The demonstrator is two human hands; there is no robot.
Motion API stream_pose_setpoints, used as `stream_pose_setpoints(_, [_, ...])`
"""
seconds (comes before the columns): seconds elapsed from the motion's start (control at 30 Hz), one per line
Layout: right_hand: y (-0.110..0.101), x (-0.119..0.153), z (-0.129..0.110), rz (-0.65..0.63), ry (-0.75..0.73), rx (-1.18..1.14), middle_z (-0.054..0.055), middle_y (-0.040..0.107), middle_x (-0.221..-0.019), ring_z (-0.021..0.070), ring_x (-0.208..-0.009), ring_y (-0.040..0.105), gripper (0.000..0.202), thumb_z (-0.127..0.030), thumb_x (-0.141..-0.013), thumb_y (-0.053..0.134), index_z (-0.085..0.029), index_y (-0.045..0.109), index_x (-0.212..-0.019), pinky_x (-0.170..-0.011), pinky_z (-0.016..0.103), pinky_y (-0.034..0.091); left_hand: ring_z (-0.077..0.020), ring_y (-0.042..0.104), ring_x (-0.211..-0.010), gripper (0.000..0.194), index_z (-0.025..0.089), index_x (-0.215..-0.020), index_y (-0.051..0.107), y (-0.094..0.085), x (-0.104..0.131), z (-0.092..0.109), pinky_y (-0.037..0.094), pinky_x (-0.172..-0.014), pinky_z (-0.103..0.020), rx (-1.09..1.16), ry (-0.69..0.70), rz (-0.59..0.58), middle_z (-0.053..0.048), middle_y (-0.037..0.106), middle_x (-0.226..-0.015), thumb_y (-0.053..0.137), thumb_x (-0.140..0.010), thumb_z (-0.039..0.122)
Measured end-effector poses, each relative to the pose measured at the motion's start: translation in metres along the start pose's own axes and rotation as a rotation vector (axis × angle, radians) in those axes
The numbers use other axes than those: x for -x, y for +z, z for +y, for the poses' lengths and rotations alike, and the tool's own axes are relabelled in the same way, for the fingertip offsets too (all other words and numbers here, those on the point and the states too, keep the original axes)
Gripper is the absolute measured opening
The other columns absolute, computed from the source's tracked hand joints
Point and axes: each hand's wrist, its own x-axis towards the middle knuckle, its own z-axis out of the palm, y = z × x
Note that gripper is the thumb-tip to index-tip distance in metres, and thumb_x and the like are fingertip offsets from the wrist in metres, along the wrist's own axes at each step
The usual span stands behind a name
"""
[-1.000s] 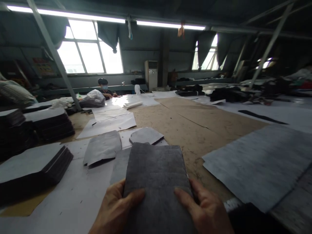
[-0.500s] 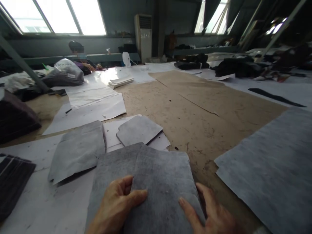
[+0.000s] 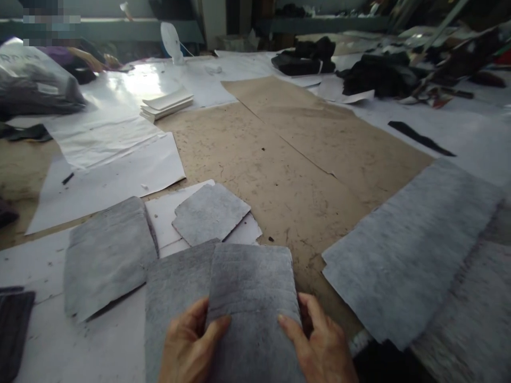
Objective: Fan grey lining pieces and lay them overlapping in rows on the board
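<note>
Grey panel (image 3: 252, 292) is between your hands, left hand (image 3: 190, 343) and right hand (image 3: 323, 343) each clamped on a side edge. Squarer than half a second ago; hold looks even. Grey sheet (image 3: 171, 284) beside left hand, brown paper (image 3: 291, 207) beyond both.

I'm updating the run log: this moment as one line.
left hand: grips grey piece, left edge; right hand: grips same piece, right edge; farther right: large grey sheet

Blurred letters (image 3: 16, 56), too creased to read as a word, run across the clear, bulging plastic bag (image 3: 34, 88) toward the far edge of the tabletop (image 3: 223, 138); its small white rectangular label (image 3: 48, 88) is illegible.
</note>
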Motion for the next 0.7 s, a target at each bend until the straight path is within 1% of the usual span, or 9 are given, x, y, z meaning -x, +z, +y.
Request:
stream_pose_setpoints(0.1, [-0.007, -0.002, -0.003, 0.105, -0.018, 0.027, 0.004, 0.070, -0.076, 0.0190, -0.065, 0.065, 0.029, -0.043, -0.075, 0.052, -0.019, 0.057, -0.092, -0.057, 0.026, 0.050, -0.0221, 0.062, -0.072, 0.030, 0.018, -0.086, 0.066, 0.007, 0.000, 0.009, 0.048, -0.064, -0.026, -0.082, 0.069, 0.024, -0.002, 0.069, -0.076, 0.069, -0.061, 0.036])
stream_pose_setpoints(0.17, [-0.007, -0.008, -0.002, 0.189, -0.005, 0.066, 0.004, 0.069, -0.074, 0.0191, -0.064, 0.065, 0.030, -0.042, -0.076, 0.052, -0.018, 0.056, -0.094, -0.057, 0.027, 0.051, -0.0213, 0.062, -0.073, 0.027, 0.019, -0.087, 0.065, 0.014, -0.008, 0.014, 0.048, -0.065, -0.026, -0.127, 0.136, -0.053, -0.002, 0.069, -0.078, 0.065, -0.066, 0.035])
stream_pose_setpoints(0.23, [-0.003, -0.013, 0.000, 0.291, -0.047, 0.159, 0.007, 0.068, -0.075, 0.0212, -0.066, 0.065, 0.032, -0.041, -0.078, 0.049, -0.015, 0.056, -0.096, -0.059, 0.030, 0.051, -0.0206, 0.061, -0.071, 0.020, 0.018, -0.082, 0.065, 0.021, -0.022, 0.017, 0.047, -0.062, -0.025, -0.207, 0.193, -0.110, -0.002, 0.068, -0.073, 0.063, -0.067, 0.032])
stream_pose_setpoints(0.3, [0.001, -0.016, 0.004, 0.379, -0.151, 0.275, 0.012, 0.066, -0.082, 0.0242, -0.074, 0.064, 0.037, -0.043, -0.081, 0.045, -0.013, 0.054, -0.098, -0.062, 0.034, 0.051, -0.0203, 0.061, -0.069, 0.021, 0.016, -0.081, 0.063, 0.025, -0.034, 0.018, 0.046, -0.060, -0.025, -0.225, 0.176, -0.131, -0.002, 0.066, -0.070, 0.063, -0.068, 0.033])
stream_pose_setpoints(0.37, [0.002, -0.015, 0.006, 0.427, -0.247, 0.352, 0.014, 0.064, -0.089, 0.0245, -0.080, 0.062, 0.037, -0.044, -0.083, 0.042, -0.013, 0.053, -0.099, -0.065, 0.035, 0.051, -0.0205, 0.062, -0.070, 0.027, 0.014, -0.085, 0.061, 0.024, -0.040, 0.018, 0.047, -0.061, -0.027, -0.126, 0.092, -0.180, -0.003, 0.066, -0.073, 0.063, -0.068, 0.036])
stream_pose_setpoints(0.43, [0.001, -0.012, 0.007, 0.423, -0.275, 0.365, 0.012, 0.063, -0.090, 0.0218, -0.079, 0.061, 0.032, -0.042, -0.084, 0.042, -0.015, 0.053, -0.098, -0.064, 0.032, 0.051, -0.0209, 0.063, -0.074, 0.032, 0.014, -0.089, 0.059, 0.021, -0.040, 0.018, 0.048, -0.067, -0.029, 0.003, 0.012, -0.248, -0.004, 0.067, -0.079, 0.066, -0.066, 0.036])
stream_pose_setpoints(0.53, [-0.005, -0.005, 0.006, 0.391, -0.210, 0.314, 0.007, 0.063, -0.080, 0.0163, -0.067, 0.061, 0.027, -0.039, -0.085, 0.042, -0.016, 0.055, -0.093, -0.057, 0.026, 0.048, -0.0201, 0.063, -0.078, 0.034, 0.014, -0.092, 0.058, 0.018, -0.036, 0.019, 0.048, -0.073, -0.029, 0.109, -0.035, -0.310, -0.005, 0.068, -0.085, 0.068, -0.065, 0.033])
stream_pose_setpoints(0.63, [-0.009, -0.001, 0.007, 0.370, -0.100, 0.207, 0.003, 0.063, -0.069, 0.0137, -0.057, 0.060, 0.031, -0.043, -0.084, 0.042, -0.017, 0.058, -0.086, -0.052, 0.024, 0.046, -0.0180, 0.064, -0.076, 0.032, 0.014, -0.094, 0.059, 0.019, -0.034, 0.021, 0.048, -0.070, -0.025, 0.110, -0.038, -0.299, -0.004, 0.069, -0.084, 0.067, -0.068, 0.031])
stream_pose_setpoints(0.7, [-0.011, -0.001, 0.008, 0.305, -0.015, 0.127, 0.002, 0.064, -0.067, 0.0137, -0.055, 0.060, 0.032, -0.046, -0.083, 0.042, -0.019, 0.060, -0.080, -0.053, 0.024, 0.046, -0.0175, 0.064, -0.072, 0.032, 0.014, -0.093, 0.059, 0.020, -0.034, 0.022, 0.048, -0.065, -0.024, 0.082, -0.041, -0.270, -0.004, 0.069, -0.081, 0.066, -0.069, 0.033])
